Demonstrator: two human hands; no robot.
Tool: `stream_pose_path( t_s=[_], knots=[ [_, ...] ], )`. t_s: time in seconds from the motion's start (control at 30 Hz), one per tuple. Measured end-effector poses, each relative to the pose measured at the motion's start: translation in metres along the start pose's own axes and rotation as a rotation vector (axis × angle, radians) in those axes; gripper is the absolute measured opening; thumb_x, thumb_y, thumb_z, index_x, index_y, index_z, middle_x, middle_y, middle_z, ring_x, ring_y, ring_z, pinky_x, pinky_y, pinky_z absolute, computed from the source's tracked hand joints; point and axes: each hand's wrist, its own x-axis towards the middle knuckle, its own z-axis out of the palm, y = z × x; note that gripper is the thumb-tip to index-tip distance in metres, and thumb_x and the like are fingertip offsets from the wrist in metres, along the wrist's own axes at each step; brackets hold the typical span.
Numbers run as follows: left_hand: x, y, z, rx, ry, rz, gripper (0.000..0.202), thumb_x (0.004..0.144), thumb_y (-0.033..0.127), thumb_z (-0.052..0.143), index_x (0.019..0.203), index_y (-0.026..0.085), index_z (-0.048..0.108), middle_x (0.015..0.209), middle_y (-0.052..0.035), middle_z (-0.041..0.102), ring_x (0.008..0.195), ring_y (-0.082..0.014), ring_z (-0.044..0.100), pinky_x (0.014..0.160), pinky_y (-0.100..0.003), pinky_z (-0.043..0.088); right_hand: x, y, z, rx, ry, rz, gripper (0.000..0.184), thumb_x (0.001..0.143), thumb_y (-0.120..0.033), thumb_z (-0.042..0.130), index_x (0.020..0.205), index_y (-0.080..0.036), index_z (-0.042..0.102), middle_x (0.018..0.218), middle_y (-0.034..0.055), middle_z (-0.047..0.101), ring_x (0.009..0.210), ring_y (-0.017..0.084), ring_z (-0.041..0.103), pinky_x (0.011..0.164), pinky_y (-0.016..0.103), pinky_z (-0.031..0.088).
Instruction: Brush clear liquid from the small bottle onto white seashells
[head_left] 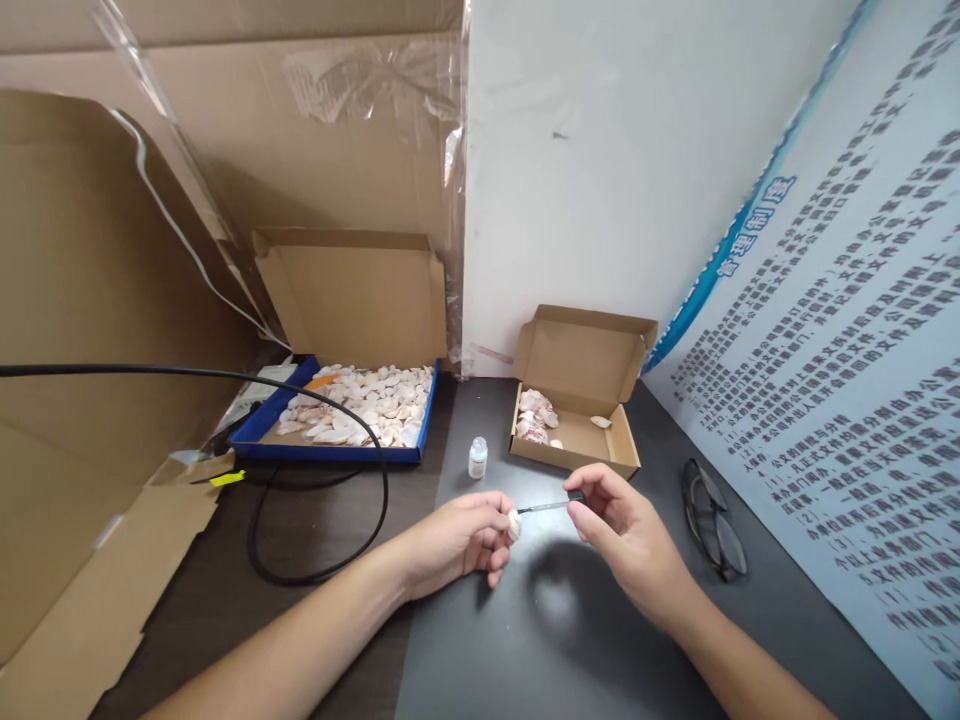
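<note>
Pinched in the fingers of my left hand [469, 537] is a small white seashell [514, 525]. My right hand [619, 530] grips the black cap of a thin brush applicator [546, 507]. The applicator's dark tip points left and meets the shell, or lies very close to it. Behind my left hand, a small clear bottle [478, 460] with a label stands upright without its cap. Both hands are above a dark grey mat [480, 660].
At the back left, an open blue-edged box [330, 453] holds many shells. A smaller cardboard box [574, 462] with several shells stands behind my right hand. Folded glasses [712, 520] lie at the right. A black cable [386, 490] loops across the left side.
</note>
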Motion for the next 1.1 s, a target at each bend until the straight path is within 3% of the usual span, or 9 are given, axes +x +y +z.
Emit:
stream_pose_path(
  t_s=[0.2, 1.1],
  knots=[
    [0.0004, -0.0010, -0.0002, -0.006, -0.003, 0.010, 0.019, 0.073, 0.026, 0.067, 0.083, 0.017, 0.053, 0.068, 0.0019, 0.053, 0.054, -0.0087, 0.048, 0.052, -0.023, 0.043, 0.0027, -0.0039, -0.0001, -0.057, 0.030, 0.020, 0.018, 0.084, -0.036, 0.064, 0.091, -0.020, 0.058, 0.069, -0.0029, 0.046, 0.062, 0.015, 0.046, 0.058, 0.027, 0.040],
    [-0.0030, -0.0003, 0.0032, 0.022, 0.021, 0.014, 0.021, 0.071, 0.024, 0.068, 0.083, 0.018, 0.051, 0.072, 0.0028, 0.053, 0.054, -0.0073, 0.047, 0.053, -0.022, 0.042, -0.0002, -0.0060, 0.0003, -0.122, 0.020, -0.022, 0.012, 0.087, -0.032, 0.060, 0.093, -0.021, 0.059, 0.068, -0.0027, 0.048, 0.061, 0.015, 0.048, 0.057, 0.027, 0.041]
  ],
)
